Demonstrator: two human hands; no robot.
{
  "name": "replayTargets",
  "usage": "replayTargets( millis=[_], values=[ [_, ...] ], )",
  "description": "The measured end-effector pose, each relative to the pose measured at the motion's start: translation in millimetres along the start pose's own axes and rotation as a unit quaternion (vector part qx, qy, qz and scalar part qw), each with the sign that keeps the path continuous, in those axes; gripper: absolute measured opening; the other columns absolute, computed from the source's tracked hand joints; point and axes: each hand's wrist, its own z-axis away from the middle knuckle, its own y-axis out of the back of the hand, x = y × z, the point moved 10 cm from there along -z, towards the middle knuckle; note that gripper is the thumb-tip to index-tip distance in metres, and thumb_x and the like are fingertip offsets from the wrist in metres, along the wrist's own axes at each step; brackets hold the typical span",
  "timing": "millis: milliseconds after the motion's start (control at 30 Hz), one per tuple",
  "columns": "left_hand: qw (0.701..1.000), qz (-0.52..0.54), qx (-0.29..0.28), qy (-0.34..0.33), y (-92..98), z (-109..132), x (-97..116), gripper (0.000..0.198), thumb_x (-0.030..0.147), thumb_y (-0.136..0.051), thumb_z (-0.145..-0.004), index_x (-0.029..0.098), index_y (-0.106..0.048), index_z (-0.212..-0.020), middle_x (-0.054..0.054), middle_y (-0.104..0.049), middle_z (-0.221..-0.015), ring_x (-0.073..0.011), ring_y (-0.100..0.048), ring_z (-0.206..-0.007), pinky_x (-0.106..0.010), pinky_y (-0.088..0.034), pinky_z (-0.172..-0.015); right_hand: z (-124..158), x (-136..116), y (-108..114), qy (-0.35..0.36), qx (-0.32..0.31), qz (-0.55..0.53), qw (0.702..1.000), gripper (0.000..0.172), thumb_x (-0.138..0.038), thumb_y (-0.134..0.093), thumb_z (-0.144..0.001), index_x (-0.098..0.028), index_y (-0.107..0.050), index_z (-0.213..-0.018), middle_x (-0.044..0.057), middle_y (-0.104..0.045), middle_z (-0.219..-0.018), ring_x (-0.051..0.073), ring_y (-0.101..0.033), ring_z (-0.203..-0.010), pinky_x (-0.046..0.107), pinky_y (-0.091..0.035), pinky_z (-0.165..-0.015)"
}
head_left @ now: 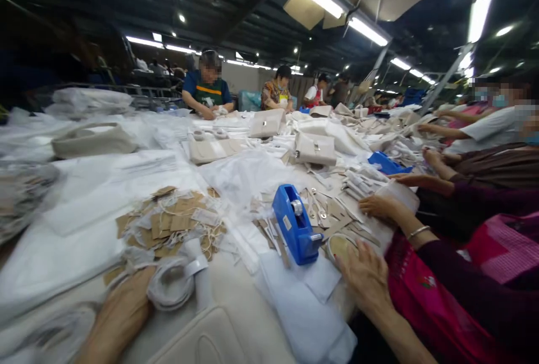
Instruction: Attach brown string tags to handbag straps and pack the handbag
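My left hand (122,310) is at the lower left, fingers curled at the edge of a plastic-wrapped coiled strap (170,288); its fingertips are partly hidden. A pale beige bag (206,341) lies flat in front of me. My right hand (366,277) has its fingers stretched out, palm down, over the near edge of a tape roll (342,245). Left of that hand stands a blue tape dispenser (290,229), tilted in view. White folded sheets (301,302) lie below the dispenser. A heap of brown cardboard tags (168,221) with strings spreads beyond my left hand.
Another wrapped coil (54,327) lies at the far left. Beige bags (315,148) and plastic wrapping (248,173) cover the table farther off. A co-worker's hand (381,206) reaches in close on the right, near a second blue dispenser (387,163). Other people work across the table.
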Motion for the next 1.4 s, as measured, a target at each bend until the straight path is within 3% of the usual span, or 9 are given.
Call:
replayTargets(
  millis=[67, 167, 300, 433, 600, 767, 933, 1133, 1400],
  values=[
    [0.999, -0.029, -0.038, 0.019, 1.8, 5, 9, 0.037, 0.027, -0.025, -0.086, 0.016, -0.059, -0.096, -0.014, -0.061, -0.115, -0.0270, -0.055, -0.109, -0.037, -0.040, -0.092, 0, -2, -10, 0.034, -0.015, -0.018, 0.999, 0.039, -0.025, -0.030, -0.087, -0.022, -0.069, -0.092, 0.017, -0.060, -0.112, 0.039, -0.046, -0.111, 0.060, -0.037, -0.082],
    [0.997, -0.045, -0.045, 0.039, 9.1, 10, 18, 0.035, 0.025, -0.024, -0.087, 0.016, -0.057, -0.092, -0.014, -0.063, -0.107, -0.0261, -0.057, -0.104, -0.036, -0.040, -0.088, -4, -12, 24, 0.017, 0.075, -0.091, 0.993, 0.043, -0.033, -0.028, -0.092, -0.017, -0.067, -0.087, 0.019, -0.062, -0.102, 0.036, -0.052, -0.099, 0.052, -0.041, -0.077],
    [0.998, -0.045, -0.028, 0.044, 11.4, 10, 19, 0.029, 0.022, -0.027, -0.087, 0.018, -0.055, -0.084, -0.011, -0.065, -0.098, -0.0225, -0.059, -0.097, -0.031, -0.041, -0.082, -14, -82, 75, 0.097, 0.107, -0.318, 0.937, 0.023, -0.030, -0.042, -0.092, -0.017, -0.060, -0.086, 0.008, -0.062, -0.081, 0.020, -0.057, -0.079, 0.032, -0.044, -0.073],
    [0.999, -0.032, -0.019, 0.039, 8.5, 10, 15, 0.026, 0.020, -0.030, -0.088, 0.019, -0.054, -0.081, -0.007, -0.065, -0.094, -0.0196, -0.060, -0.092, -0.028, -0.040, -0.078, -42, -173, 39, 0.081, -0.098, -0.303, 0.944, 0.031, -0.032, -0.047, -0.091, -0.018, -0.053, -0.063, 0.003, -0.057, -0.064, 0.018, -0.055, -0.066, 0.029, -0.041, -0.064],
    [0.999, -0.023, -0.017, 0.042, 5.5, 9, 12, 0.023, 0.017, -0.031, -0.089, 0.019, -0.052, -0.078, -0.007, -0.064, -0.092, -0.0203, -0.058, -0.090, -0.030, -0.038, -0.077, -77, -248, -1, 0.101, -0.181, -0.223, 0.953, 0.013, -0.015, -0.057, -0.081, -0.010, -0.063, -0.091, 0.015, -0.064, -0.094, 0.029, -0.057, -0.088, 0.038, -0.040, -0.074],
    [0.997, -0.034, -0.022, 0.059, 6.0, 10, 11, 0.023, 0.015, -0.031, -0.090, 0.018, -0.051, -0.079, -0.008, -0.064, -0.092, -0.0206, -0.058, -0.090, -0.029, -0.037, -0.075, -93, -270, -19, 0.105, -0.238, -0.207, 0.943, 0.023, 0.006, -0.046, -0.075, -0.005, -0.066, -0.080, 0.020, -0.066, -0.086, 0.026, -0.059, -0.084, 0.036, -0.041, -0.074],
    [0.996, -0.063, -0.026, 0.056, 9.0, 12, 13, 0.024, 0.014, -0.030, -0.090, 0.017, -0.052, -0.083, -0.009, -0.064, -0.094, -0.0211, -0.058, -0.091, -0.030, -0.037, -0.077, -114, -259, -39, 0.046, -0.314, -0.276, 0.907, 0.013, -0.014, -0.054, -0.085, -0.012, -0.061, -0.075, 0.003, -0.064, -0.079, 0.015, -0.060, -0.078, 0.034, -0.046, -0.077],
    [0.996, -0.063, -0.044, 0.050, 7.0, 10, 13, 0.021, 0.019, -0.031, -0.091, 0.018, -0.051, -0.082, -0.008, -0.063, -0.094, -0.0214, -0.058, -0.091, -0.029, -0.036, -0.075, -144, -257, -59, -0.053, -0.354, -0.486, 0.797, 0.027, -0.030, -0.068, -0.074, -0.014, -0.053, -0.059, -0.005, -0.056, -0.058, 0.009, -0.053, -0.055, 0.024, -0.044, -0.058],
    [0.996, -0.072, -0.037, 0.047, 9.0, 12, 14, 0.023, 0.017, -0.031, -0.090, 0.015, -0.053, -0.084, -0.012, -0.063, -0.093, -0.0232, -0.059, -0.089, -0.031, -0.037, -0.073, -156, -244, 16, -0.129, -0.297, -0.731, 0.600, 0.034, -0.043, -0.066, -0.056, -0.017, -0.053, -0.074, -0.002, -0.065, -0.073, 0.009, -0.059, -0.061, 0.021, -0.043, -0.058]
  ],
)
